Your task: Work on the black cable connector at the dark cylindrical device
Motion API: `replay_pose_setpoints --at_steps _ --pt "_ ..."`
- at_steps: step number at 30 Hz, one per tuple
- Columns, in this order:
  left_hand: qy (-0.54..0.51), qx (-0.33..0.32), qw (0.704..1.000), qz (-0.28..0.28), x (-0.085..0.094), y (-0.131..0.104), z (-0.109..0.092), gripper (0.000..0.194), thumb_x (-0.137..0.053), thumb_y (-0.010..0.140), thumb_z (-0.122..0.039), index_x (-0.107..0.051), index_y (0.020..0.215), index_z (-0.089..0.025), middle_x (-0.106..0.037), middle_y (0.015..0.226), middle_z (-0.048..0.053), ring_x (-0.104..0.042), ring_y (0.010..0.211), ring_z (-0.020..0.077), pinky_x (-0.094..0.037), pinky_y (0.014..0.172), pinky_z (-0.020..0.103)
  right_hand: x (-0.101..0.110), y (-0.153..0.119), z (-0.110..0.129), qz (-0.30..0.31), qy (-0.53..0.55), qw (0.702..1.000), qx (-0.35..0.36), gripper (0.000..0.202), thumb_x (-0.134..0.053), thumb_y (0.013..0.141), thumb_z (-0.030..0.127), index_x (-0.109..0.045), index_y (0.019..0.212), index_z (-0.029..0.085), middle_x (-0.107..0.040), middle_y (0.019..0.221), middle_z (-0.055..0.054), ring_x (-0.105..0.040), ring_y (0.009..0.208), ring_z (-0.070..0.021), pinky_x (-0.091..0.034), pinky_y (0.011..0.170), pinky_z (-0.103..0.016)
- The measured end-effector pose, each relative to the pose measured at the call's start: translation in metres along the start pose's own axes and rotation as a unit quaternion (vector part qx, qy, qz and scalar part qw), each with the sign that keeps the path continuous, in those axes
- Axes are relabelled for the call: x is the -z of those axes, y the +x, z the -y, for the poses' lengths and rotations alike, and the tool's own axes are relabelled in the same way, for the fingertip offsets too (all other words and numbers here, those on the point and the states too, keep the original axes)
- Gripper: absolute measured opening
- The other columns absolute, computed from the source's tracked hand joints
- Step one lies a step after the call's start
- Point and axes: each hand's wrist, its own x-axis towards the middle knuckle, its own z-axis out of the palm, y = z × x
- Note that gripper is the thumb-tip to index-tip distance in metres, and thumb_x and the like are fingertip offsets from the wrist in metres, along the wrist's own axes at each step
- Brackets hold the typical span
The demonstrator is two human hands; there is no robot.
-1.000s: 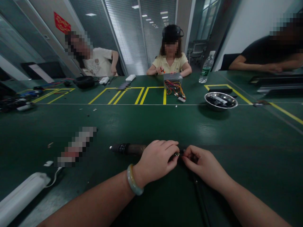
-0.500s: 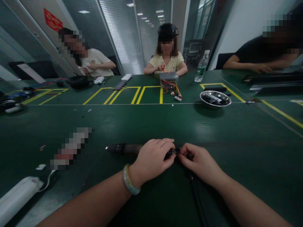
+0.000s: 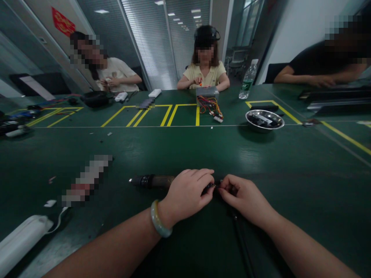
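A dark cylindrical tool, apparently an inline electric screwdriver (image 3: pixel 162 182), lies sideways on the green table with its metal tip pointing left. My left hand (image 3: pixel 189 191), a bracelet at its wrist, is wrapped over the tool's right part and hides it. Between thumb and fingers a small dark end piece with a bit of metal (image 3: pixel 212 185) shows. Close against it, my right hand (image 3: pixel 243 197) is closed in a pinch; what the fingertips hold is hidden. Below the right hand a long black cable or rod (image 3: pixel 242 241) runs toward me.
At the left are a white device (image 3: pixel 26 237) with a cable and a blurred-out flat object (image 3: pixel 87 181). Farther off stand a metal bowl (image 3: pixel 265 128) with dark parts, a bottle (image 3: pixel 248 83) and a grey box (image 3: pixel 207 94) with coloured wires. Three people sit across the table.
Both hands keep nearly the same place and grip. The small metal bit between them looks slightly turned. The view has shifted a little.
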Motion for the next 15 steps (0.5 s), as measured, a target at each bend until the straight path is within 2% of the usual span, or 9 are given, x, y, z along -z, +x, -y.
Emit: replay_pose_setpoints --at_steps 8,15 --pt "0.006 -0.003 1.0 0.004 0.0028 0.0012 -0.0022 0.011 -0.058 0.087 -0.02 -0.063 0.097 -0.021 -0.065 0.121 0.002 -0.062 0.105 0.0206 -0.047 0.09 0.039 0.0 0.0 0.0011 0.001 0.005 1.0 -0.005 0.009 -0.057 0.088 0.026 -0.06 0.082 0.021 -0.063 0.072 0.002 -0.058 0.064 -0.0134 -0.04 0.058 -0.025" --pt "0.002 0.0 1.0 0.009 0.0029 0.0016 -0.0027 0.01 -0.059 0.089 -0.025 -0.062 0.097 -0.021 -0.066 0.122 0.003 -0.062 0.105 0.0222 -0.048 0.09 0.041 -0.0015 -0.0001 -0.0015 -0.005 0.0 1.0 0.0 0.008 -0.058 0.088 0.026 -0.06 0.081 0.021 -0.061 0.07 0.003 -0.057 0.063 -0.013 -0.04 0.058 -0.024"
